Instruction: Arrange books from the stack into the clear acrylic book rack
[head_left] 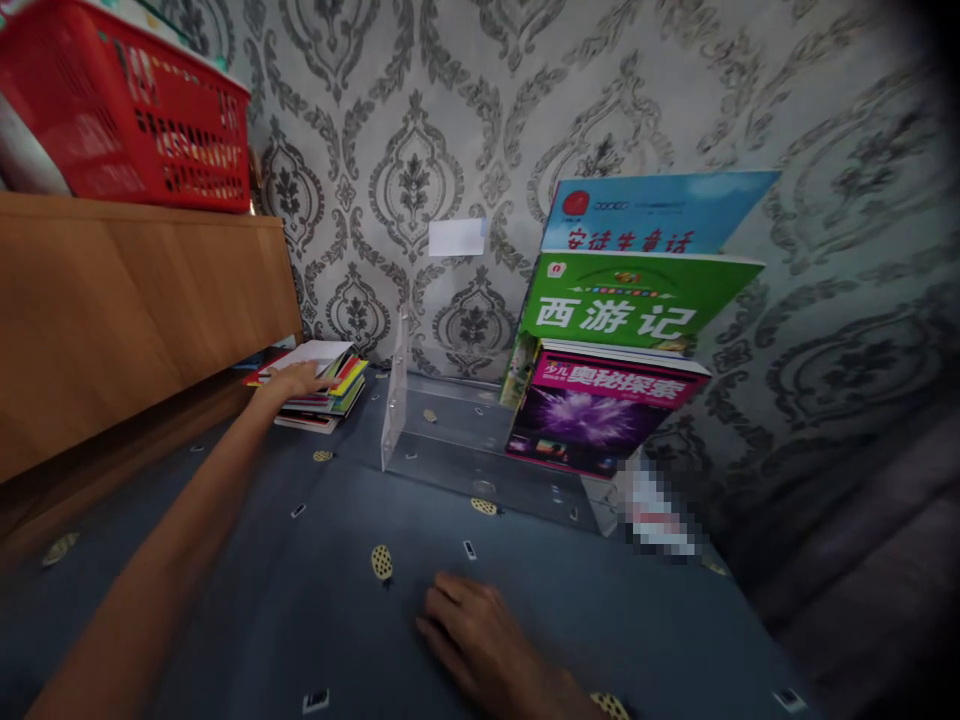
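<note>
Resting flat on a pile of thin books [334, 400], the left hand [292, 380] lay with its fingers stretched together across the white top cover; whether it actually gripped the pile could not be told. The pile sat on a blue printed sheet [262, 590], at the far left, just beside a wooden panel [127, 310]. The right hand [480, 640] lay palm down on the sheet at the near edge, fingers loosely curled and holding nothing, well apart from the pile.

To the right of the pile stood a clear acrylic rack [442, 440], its left end panel upright. Three large books leaned tilted in its right part: a purple one [581, 415] nearest, a green one [615, 300] behind it, and a blue one [660, 210] farthest. Beside the rack's near right corner sat something too blurred to name [656, 510]. Behind everything rose a wall of grey damask wallpaper [405, 170] with a white slip of paper [457, 237] on it. A red plastic basket [127, 110] sat on top of the panel.
</note>
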